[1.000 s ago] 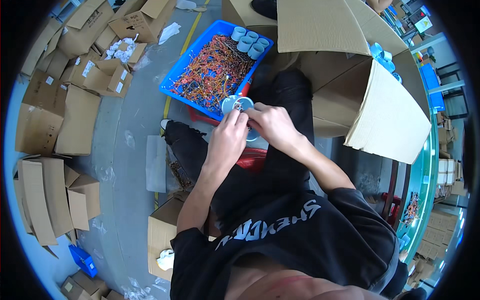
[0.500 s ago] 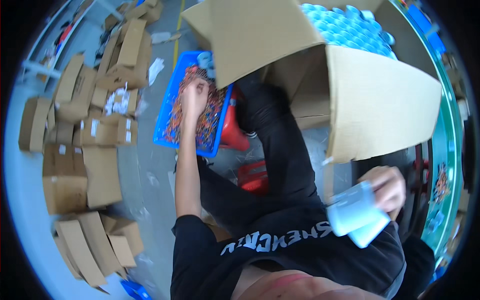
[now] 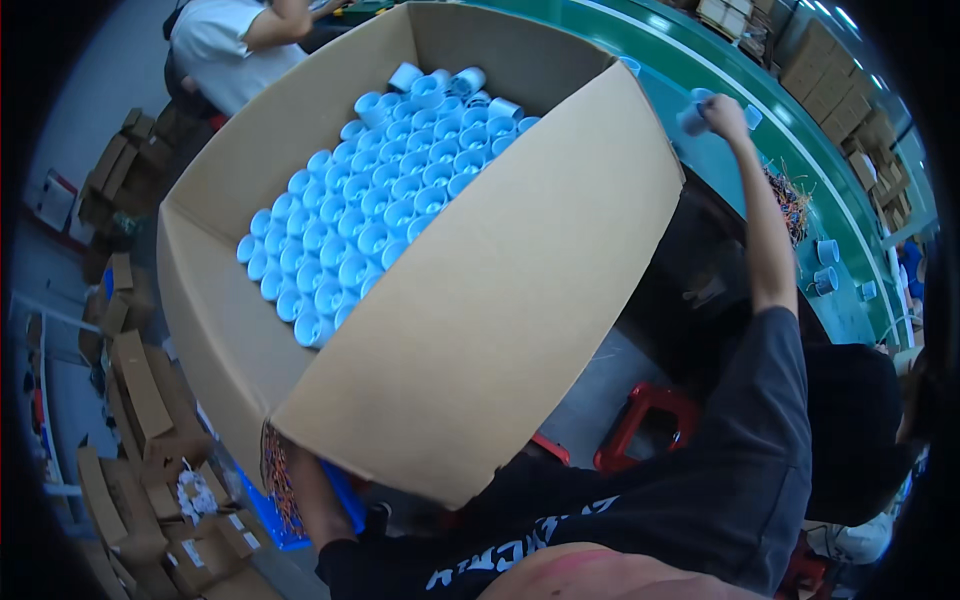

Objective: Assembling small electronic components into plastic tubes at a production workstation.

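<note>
At the far right, over the green bench, my right hand (image 3: 725, 115) is closed on a light-blue plastic cup (image 3: 692, 120). Whether a second cup is in that grip I cannot make out. My left forearm (image 3: 312, 495) reaches down beside the blue plastic tray (image 3: 345, 497), and the cardboard box hides the hand. Thin orange and dark wire-like pieces (image 3: 285, 490) show in the tray next to the forearm. Many more light-blue cups (image 3: 375, 200) stand packed in rows inside the large open box (image 3: 490, 300), several lying tipped on top at the back.
The green bench (image 3: 660, 90) carries a tangled bundle of wire-like pieces (image 3: 790, 205) and several loose cups (image 3: 825, 250). Red stools (image 3: 650, 425) stand below. A co-worker in a white shirt (image 3: 215, 50) is beyond the box. Opened cartons (image 3: 140, 390) are piled at the left.
The view has swung to the right, toward the box and bench. My right hand has gone from near my chest out over the bench with the cup. My left hand has become hidden behind the box.
</note>
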The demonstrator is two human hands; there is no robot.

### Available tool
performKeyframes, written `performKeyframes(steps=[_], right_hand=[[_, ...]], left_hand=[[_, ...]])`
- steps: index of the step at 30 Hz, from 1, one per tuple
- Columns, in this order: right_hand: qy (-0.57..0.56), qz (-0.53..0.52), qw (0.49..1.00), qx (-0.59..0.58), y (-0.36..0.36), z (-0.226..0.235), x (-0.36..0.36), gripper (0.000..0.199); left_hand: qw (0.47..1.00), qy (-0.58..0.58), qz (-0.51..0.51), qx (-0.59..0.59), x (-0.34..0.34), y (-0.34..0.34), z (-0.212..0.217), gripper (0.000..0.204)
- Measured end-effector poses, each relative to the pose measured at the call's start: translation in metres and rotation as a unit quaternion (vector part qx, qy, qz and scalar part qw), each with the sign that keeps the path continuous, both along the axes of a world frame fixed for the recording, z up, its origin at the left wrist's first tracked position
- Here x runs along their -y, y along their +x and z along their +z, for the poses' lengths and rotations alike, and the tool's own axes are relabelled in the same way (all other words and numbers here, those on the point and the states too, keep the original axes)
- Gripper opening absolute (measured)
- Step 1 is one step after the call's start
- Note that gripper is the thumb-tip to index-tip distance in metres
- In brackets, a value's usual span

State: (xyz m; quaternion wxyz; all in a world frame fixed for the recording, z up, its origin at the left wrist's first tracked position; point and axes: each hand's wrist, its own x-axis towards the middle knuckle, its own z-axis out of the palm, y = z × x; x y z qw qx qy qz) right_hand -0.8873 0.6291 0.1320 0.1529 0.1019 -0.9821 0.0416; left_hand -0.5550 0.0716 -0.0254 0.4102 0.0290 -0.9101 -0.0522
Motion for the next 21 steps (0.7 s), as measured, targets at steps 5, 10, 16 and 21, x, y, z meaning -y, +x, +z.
performKeyframes(steps=[5, 10, 16, 21], right_hand=[[-0.014, -0.027, 0.999, -0.045, -0.073, -0.055, 0.081, 0.022], [-0.065, 0.002, 0.998, -0.021, -0.092, -0.056, 0.136, 0.022], [-0.087, -0.011, 0.996, -0.010, -0.119, -0.055, 0.142, 0.023], [-0.047, 0.002, 0.997, 0.066, -0.118, -0.042, 0.134, 0.022]], left_hand=[[0.999, 0.006, -0.004, 0.036, -0.017, -0.054, 0.023, 0.036], [0.997, 0.008, 0.014, 0.079, -0.012, -0.080, 0.030, 0.041], [0.993, 0.033, 0.028, 0.113, -0.025, -0.105, 0.037, 0.047], [0.986, 0.053, 0.048, 0.149, -0.031, -0.106, 0.047, 0.052]])
